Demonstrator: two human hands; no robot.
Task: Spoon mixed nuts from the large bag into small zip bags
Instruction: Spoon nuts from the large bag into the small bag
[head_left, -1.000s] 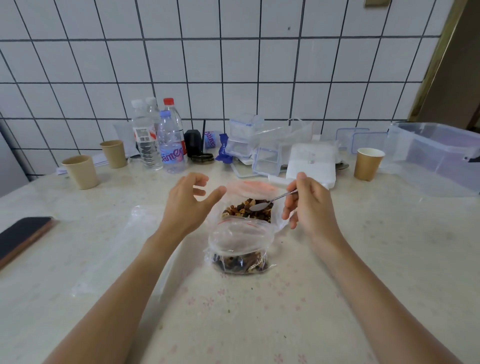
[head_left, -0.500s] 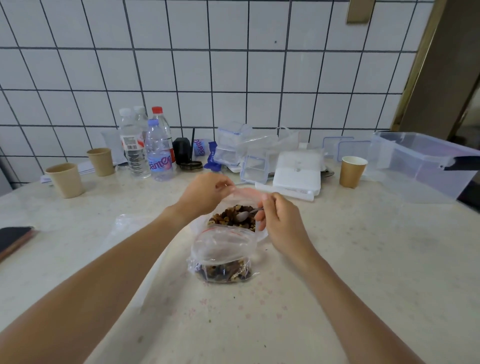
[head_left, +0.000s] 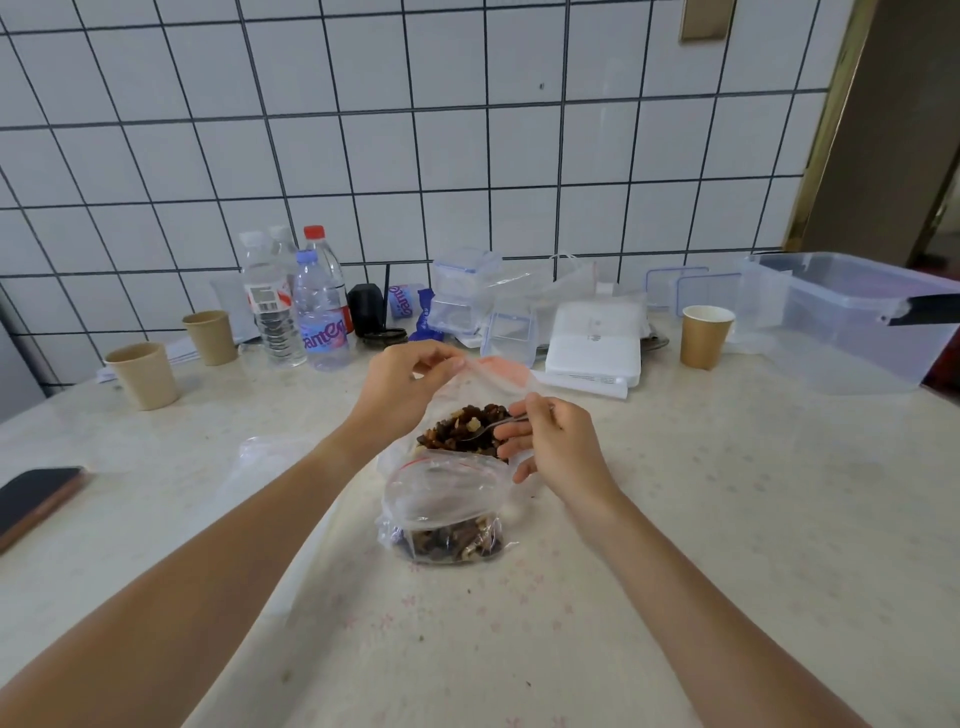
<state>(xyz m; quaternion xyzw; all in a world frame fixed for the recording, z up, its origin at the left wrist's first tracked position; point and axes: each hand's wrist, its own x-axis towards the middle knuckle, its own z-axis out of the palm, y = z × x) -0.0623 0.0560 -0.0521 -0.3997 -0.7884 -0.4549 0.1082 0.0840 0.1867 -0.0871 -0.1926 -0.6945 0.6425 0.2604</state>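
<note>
The large clear bag (head_left: 498, 373) of mixed nuts (head_left: 462, 427) lies open at the table's middle. My left hand (head_left: 402, 384) pinches its upper rim and holds the mouth up. My right hand (head_left: 553, 444) grips a metal spoon (head_left: 491, 427), whose bowl rests on the nuts inside the large bag. Just in front stands a small zip bag (head_left: 441, 499), mouth open, with nuts filling its bottom. More empty clear bags (head_left: 260, 457) lie flat to the left, under my left forearm.
Paper cups (head_left: 144, 375) (head_left: 210, 336) (head_left: 705, 335), water bottles (head_left: 319, 312), small clear boxes (head_left: 462, 291), a white box (head_left: 595, 338) and a large clear tub (head_left: 852, 322) line the back by the tiled wall. A phone (head_left: 36, 499) lies at the left edge.
My left hand went from open beside the large bag to pinching its rim and lifting it. My right hand brought the spoon down into the nuts. The camera tilted upward.
</note>
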